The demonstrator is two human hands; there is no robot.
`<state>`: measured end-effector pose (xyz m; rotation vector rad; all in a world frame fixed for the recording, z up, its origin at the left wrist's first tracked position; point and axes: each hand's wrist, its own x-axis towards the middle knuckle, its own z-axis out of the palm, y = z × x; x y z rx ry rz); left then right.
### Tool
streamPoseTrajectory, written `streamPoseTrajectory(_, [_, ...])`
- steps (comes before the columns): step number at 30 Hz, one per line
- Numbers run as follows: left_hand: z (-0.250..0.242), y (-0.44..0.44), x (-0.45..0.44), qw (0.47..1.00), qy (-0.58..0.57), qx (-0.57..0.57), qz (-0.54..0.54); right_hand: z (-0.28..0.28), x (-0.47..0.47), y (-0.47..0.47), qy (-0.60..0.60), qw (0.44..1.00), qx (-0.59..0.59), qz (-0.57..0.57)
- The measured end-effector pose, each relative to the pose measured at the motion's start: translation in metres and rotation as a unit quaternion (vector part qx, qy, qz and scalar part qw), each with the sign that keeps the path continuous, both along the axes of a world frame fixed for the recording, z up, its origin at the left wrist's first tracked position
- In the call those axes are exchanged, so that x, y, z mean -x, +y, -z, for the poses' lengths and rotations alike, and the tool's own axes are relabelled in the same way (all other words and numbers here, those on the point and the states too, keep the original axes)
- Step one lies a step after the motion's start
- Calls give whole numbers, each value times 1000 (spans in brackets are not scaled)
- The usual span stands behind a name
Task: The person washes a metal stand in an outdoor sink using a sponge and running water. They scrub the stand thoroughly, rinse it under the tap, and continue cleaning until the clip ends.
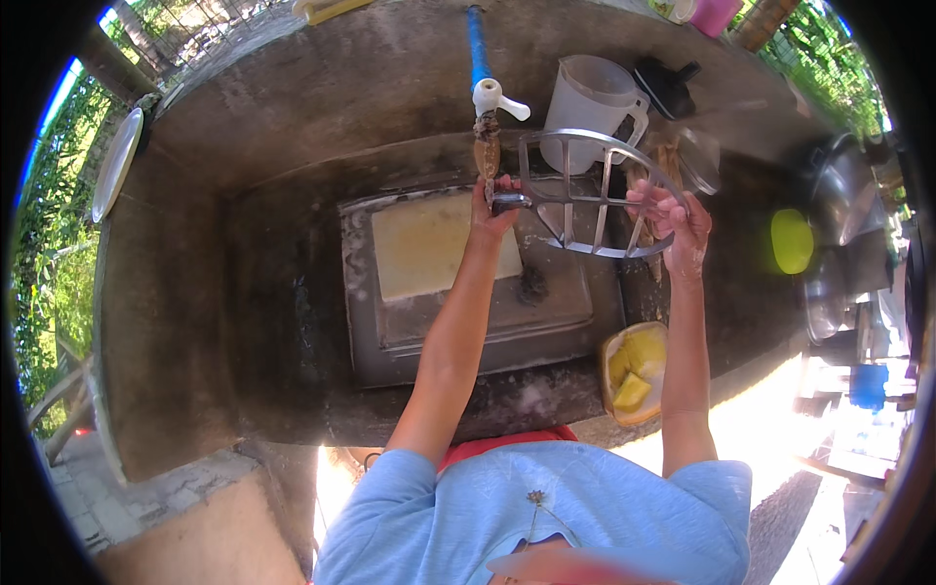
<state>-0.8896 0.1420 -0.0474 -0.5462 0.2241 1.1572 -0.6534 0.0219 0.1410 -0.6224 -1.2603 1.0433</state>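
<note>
A large metal flat beater from a mixer is held sideways over the concrete sink. My left hand grips its shaft end, right under the spout of the tap. At the far end of the beater, my right hand has hold of its curved rim, with pale residue on the wrist. Whether water runs from the tap is hard to tell. Below the hands, a whitish slab lies in a shallow tray. A dark scrubbing pad rests in that tray, beside the slab.
Behind the beater stands a translucent plastic pitcher, near a black lid-like object. A dish holding yellow sponges or soap pieces sits at the front right. Metal pots and a lime-green bowl are at the right.
</note>
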Motion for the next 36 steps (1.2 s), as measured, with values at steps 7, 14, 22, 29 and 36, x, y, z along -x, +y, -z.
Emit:
streamPoseTrajectory(7, [2,-22,2,999,31,-12,39,-10,-3,-19,-81,996,-27,-25])
streamPoseTrajectory(14, [4,-40,33,972,175,-147,-59,4,16,-2,-26,998,-17,-52])
streamPoseTrajectory(22, [-12,-65,57,957,60,-237,-155,71,16,33,213,969,122,-10])
streamPoseTrajectory(29, [-21,-74,85,933,329,-140,45,130,61,87,58,974,204,83])
streamPoseTrajectory(36, [-14,-80,109,924,346,-159,-16,113,187,95,-617,692,-98,361])
